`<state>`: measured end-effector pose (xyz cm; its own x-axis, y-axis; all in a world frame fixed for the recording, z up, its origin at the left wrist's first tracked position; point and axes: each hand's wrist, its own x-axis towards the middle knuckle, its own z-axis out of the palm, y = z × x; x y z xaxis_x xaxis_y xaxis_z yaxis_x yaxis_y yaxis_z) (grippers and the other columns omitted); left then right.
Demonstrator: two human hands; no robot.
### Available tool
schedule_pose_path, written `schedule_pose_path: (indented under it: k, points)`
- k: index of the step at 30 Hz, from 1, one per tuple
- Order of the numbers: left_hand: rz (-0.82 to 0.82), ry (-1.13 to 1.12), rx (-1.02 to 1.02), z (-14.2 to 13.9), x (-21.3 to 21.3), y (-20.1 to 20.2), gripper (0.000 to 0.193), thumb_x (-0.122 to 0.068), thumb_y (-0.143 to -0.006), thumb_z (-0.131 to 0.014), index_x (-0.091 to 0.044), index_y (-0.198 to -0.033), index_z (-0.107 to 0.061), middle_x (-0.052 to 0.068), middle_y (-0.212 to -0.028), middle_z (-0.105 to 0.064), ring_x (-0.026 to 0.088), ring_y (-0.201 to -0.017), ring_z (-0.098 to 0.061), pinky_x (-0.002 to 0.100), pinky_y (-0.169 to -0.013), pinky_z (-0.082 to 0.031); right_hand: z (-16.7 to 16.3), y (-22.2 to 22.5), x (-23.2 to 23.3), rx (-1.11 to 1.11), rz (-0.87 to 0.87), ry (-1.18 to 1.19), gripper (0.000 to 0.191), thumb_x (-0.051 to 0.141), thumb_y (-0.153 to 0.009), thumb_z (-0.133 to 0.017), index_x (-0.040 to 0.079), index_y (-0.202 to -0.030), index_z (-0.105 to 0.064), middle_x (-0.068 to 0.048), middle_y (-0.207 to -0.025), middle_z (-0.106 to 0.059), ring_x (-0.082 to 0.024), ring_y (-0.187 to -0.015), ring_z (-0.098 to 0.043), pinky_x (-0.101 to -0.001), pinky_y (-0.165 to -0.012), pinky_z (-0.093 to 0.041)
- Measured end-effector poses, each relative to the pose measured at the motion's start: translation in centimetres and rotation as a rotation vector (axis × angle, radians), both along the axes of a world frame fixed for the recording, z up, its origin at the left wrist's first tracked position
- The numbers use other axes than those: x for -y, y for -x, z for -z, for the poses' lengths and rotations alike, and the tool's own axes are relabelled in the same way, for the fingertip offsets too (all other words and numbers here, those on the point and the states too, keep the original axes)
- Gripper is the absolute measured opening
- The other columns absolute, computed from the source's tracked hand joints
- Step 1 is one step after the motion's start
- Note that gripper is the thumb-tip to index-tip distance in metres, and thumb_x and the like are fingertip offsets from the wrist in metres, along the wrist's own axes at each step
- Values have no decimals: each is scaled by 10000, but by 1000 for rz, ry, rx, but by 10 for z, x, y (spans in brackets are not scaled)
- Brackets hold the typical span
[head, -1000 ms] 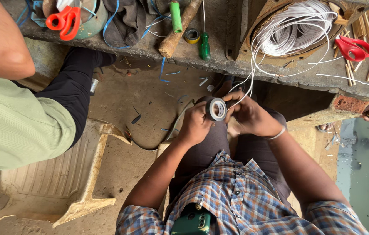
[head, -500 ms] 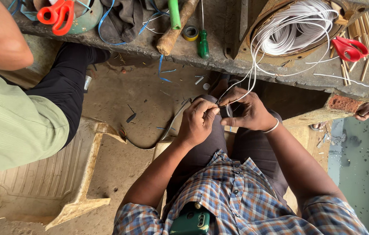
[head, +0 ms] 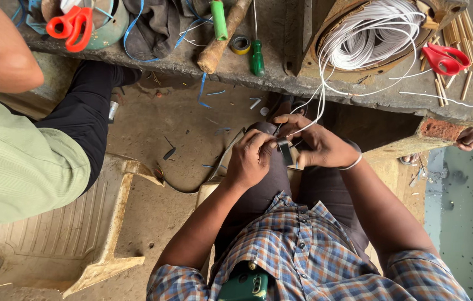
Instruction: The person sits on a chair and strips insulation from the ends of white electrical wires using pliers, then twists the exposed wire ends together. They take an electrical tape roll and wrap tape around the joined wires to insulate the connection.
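Gripping a small dark roll of tape (head: 285, 151) between them, both hands meet over the person's lap, just below the front edge of the worktop (head: 359, 92). The left hand (head: 253, 159) is curled narrow, its fingertips pinching at the roll's near side, while the right hand (head: 317, 146) closes around the roll's other side and also holds the white wires (head: 310, 114) that run up over the front edge into the coil (head: 367, 39) lying in the round rusty housing near the worktop's far right part. The step in hand looks like taping or binding the wire ends; whether tape has already caught on the wires is hidden by the fingers. By my judgement the next move calls for keeping the strands taut with the right hand while the left draws the tape free and guides it around them, without letting the strands splay. Red scissors (head: 443, 56) lie beside the coil at the right end, within reach for cutting. Further left along the worktop sit a green screwdriver (head: 257, 56), a yellow tape ring (head: 241, 44), a wooden handle (head: 222, 36) and another pair of red scissors (head: 72, 25). A second person in a green shirt (head: 19, 156) sits at the left, apart from the work.
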<state>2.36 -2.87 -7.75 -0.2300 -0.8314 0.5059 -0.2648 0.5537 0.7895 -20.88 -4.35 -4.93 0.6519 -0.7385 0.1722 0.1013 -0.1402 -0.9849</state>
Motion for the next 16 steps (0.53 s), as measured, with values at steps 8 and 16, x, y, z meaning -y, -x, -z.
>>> schedule_pose_path:
  k: [8, 16]
  points:
    - [29, 58, 55, 2, -6, 8, 87, -124, -994, -682, -39, -1002, -664, 141, -906, -653, 360, -811, -677, 449, -691, -540, 25, -26, 0, -24, 522, 335, 444, 214, -914, -886, 108, -1283, -663, -47, -1200, -635, -165, -1184, -600, -320, -1079, -473]
    - [-9, 29, 67, 1, -3, 5, 122, -159, -1029, -649, -39, -1035, -670, 121, -897, -685, 320, -792, -700, 421, -670, -550, -5, -17, -7, -180, 294, 309, 421, 263, -760, -934, 112, -1115, -765, -59, -1162, -682, -232, -1152, -659, -367, -1021, -532]
